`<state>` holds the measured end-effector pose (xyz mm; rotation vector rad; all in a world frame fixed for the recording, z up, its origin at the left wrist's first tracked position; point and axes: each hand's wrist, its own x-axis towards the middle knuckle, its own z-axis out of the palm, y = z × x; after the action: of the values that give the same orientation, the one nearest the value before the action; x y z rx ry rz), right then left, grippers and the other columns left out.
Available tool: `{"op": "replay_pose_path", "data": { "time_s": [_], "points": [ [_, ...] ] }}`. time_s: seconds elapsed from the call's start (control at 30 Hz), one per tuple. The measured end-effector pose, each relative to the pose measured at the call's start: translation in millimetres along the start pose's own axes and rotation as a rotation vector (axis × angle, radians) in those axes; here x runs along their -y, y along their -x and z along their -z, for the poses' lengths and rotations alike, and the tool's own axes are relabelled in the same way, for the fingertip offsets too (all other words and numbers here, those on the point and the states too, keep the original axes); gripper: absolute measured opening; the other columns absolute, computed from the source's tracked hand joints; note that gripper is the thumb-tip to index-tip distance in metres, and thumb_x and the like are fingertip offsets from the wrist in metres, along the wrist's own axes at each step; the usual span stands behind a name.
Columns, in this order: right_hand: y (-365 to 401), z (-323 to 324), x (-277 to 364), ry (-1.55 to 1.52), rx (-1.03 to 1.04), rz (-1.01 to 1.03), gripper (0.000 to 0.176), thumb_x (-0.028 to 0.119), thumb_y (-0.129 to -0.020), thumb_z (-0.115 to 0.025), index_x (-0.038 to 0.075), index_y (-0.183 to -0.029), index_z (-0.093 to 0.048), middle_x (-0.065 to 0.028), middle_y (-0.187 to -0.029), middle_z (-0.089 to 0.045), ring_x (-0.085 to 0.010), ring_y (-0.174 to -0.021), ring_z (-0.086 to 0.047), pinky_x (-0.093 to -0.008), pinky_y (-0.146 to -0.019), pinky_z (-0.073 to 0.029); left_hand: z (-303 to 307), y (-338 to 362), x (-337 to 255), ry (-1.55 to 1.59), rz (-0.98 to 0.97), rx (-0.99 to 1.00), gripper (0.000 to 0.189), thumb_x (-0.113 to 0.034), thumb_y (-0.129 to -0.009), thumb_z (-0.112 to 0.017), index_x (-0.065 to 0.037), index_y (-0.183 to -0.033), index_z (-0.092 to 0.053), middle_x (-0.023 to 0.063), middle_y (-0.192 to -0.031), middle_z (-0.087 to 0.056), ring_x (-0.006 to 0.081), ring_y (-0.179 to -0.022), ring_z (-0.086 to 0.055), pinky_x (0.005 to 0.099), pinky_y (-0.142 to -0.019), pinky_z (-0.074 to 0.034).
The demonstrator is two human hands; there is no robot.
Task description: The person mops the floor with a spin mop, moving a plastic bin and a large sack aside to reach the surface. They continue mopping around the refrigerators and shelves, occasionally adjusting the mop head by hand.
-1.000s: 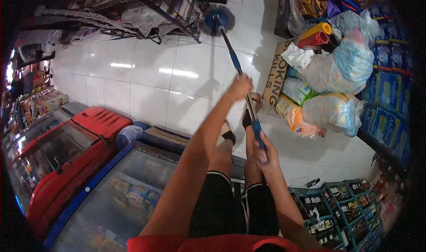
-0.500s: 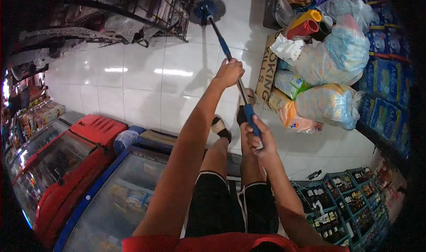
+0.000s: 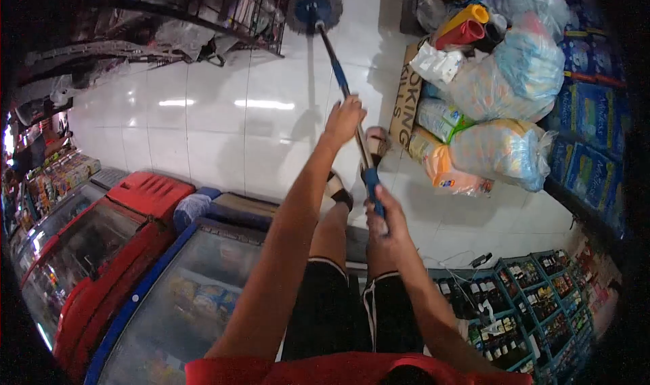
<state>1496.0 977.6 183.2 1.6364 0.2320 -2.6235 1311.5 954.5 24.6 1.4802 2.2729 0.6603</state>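
Observation:
A long-handled mop [image 3: 367,151] runs from my lap out over the floor. Its round blue head [image 3: 311,11] with a grey fringe lies flat on the white tiles, close to a black wire rack. My left hand [image 3: 344,121] is wrapped round the metal pole below the upper blue grip. Nearer my body, my right hand [image 3: 389,216] grasps the lower blue grip by the end of the handle. My feet stand on the floor under the pole.
Bulging plastic bags [image 3: 501,80] and a cardboard box [image 3: 409,90] stand on the right, with blue packs beyond. A red freezer [image 3: 152,199] and a blue-framed freezer [image 3: 149,276] line the left. Crates of bottles [image 3: 504,337] sit lower right. The wire rack [image 3: 261,19] stands upper left.
The mop head has come slightly toward me and into fuller view. Both hands have shifted a little to the left with the pole, keeping their grip.

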Motion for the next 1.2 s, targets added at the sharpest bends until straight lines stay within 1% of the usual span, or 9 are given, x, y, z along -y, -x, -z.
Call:
{"op": "replay_pose_path", "data": {
  "time_s": [0.1, 0.27, 0.33, 0.37, 0.47, 0.87, 1.07, 1.13, 1.2],
  "points": [
    [36.2, -0.2, -15.3, 0.005, -0.048, -0.084, 0.028, 0.029, -0.083, -0.053, 0.019, -0.109, -0.045, -0.0012, -0.062, -0.045, -0.0047, -0.034, -0.029, -0.0157, -0.028, -0.023, 7.0, 21.5, -14.5, 0.031, 0.011, 0.075, 0.007, -0.009, -0.07, -0.048, -0.008, -0.065, -0.051, 0.0076, -0.084, -0.051, 0.0264, -0.111, -0.04, 0.0449, -0.084, -0.038],
    [-19.5, 4.3, -1.5, 0.041, -0.074, -0.069, 0.026, 0.029, -0.083, -0.054, 0.017, -0.105, -0.048, -0.0011, -0.062, -0.045, -0.0043, -0.036, -0.031, -0.0151, -0.029, -0.023, 16.6, -21.1, 17.3, -0.172, -0.069, 0.237, 0.007, -0.008, -0.071, -0.047, -0.007, -0.069, -0.054, 0.0076, -0.089, -0.053, 0.0258, -0.108, -0.042, 0.0437, -0.079, -0.042],
    [-10.0, 6.2, -0.2, 0.04, 0.049, -0.077, 0.018, 0.028, -0.082, -0.055, 0.015, -0.087, -0.044, -0.0003, -0.062, -0.045, -0.0066, -0.037, -0.034, -0.0174, -0.029, -0.023, 0.0, 1.0, 1.5, -0.105, 0.022, 0.176, 0.008, -0.008, -0.071, -0.047, -0.007, -0.069, -0.054, 0.0081, -0.089, -0.053, 0.0259, -0.109, -0.042, 0.0441, -0.079, -0.042],
    [6.1, -0.9, -6.2, 0.086, -0.146, -0.007, 0.02, 0.03, -0.082, -0.055, 0.016, -0.092, -0.044, -0.0002, -0.062, -0.044, -0.0067, -0.037, -0.034, -0.0184, -0.029, -0.023, -2.8, 0.7, -3.9, -0.056, 0.083, 0.086, 0.008, -0.008, -0.072, -0.047, -0.006, -0.07, -0.055, 0.0086, -0.09, -0.053, 0.0259, -0.109, -0.042, 0.0444, -0.079, -0.042],
    [36.3, 4.2, -0.5, 0.068, -0.023, -0.169, 0.025, 0.031, -0.082, -0.055, 0.016, -0.097, -0.043, -0.0006, -0.062, -0.045, -0.0069, -0.036, -0.033, -0.0189, -0.029, -0.023, 4.7, 21.2, -28.2, -0.101, 0.052, 0.12, 0.01, -0.009, -0.073, -0.047, -0.007, -0.074, -0.057, 0.0094, -0.094, -0.052, 0.0238, -0.109, -0.042, 0.0407, -0.076, -0.044],
    [20.2, 10.9, 1.0, 0.051, -0.081, -0.152, 0.023, 0.032, -0.081, -0.056, 0.012, -0.086, -0.047, -0.001, -0.059, -0.044, -0.0057, -0.033, -0.031, -0.0177, -0.026, -0.022, 7.7, 13.5, -28.8, -0.068, 0.1, 0.158, 0.005, -0.005, -0.07, -0.048, -0.007, -0.069, -0.053, 0.0081, -0.092, -0.051, 0.0235, -0.113, -0.039, 0.0401, -0.079, -0.043],
    [-7.1, 2.9, 19.3, 0.147, -0.068, -0.158, 0.023, 0.034, -0.081, -0.054, 0.013, -0.088, -0.047, 0.0003, -0.06, -0.044, -0.0053, -0.034, -0.033, -0.0175, -0.027, -0.024, 3.7, -17.0, 2.7, -0.226, 0.032, 0.344, 0.014, -0.01, -0.071, -0.051, -0.009, -0.081, -0.06, 0.0078, -0.102, -0.052, 0.0211, -0.116, -0.037, 0.041, -0.076, -0.044],
    [1.9, 6.7, 19.5, 0.214, -0.116, -0.06, 0.031, 0.035, -0.08, -0.057, 0.015, -0.098, -0.041, -0.0023, -0.062, -0.046, -0.0065, -0.036, -0.035, -0.0179, -0.028, -0.025, -3.1, -11.3, -11.2, 0.003, 0.109, 0.029, 0.01, -0.006, -0.07, -0.049, -0.004, -0.077, -0.056, 0.0127, -0.094, -0.05, 0.0257, -0.107, -0.043, 0.0386, -0.067, -0.048],
    [32.5, 14.5, 10.6, 0.176, -0.124, -0.153, 0.034, 0.036, -0.08, -0.057, 0.014, -0.1, -0.042, -0.0018, -0.063, -0.047, -0.0066, -0.038, -0.037, -0.0175, -0.031, -0.026, -6.4, 9.8, -25.8, -0.033, 0.081, 0.233, 0.01, -0.006, -0.07, -0.049, -0.003, -0.078, -0.055, 0.0168, -0.096, -0.048, 0.0286, -0.106, -0.043, 0.0381, -0.067, -0.048]
  ]
}}
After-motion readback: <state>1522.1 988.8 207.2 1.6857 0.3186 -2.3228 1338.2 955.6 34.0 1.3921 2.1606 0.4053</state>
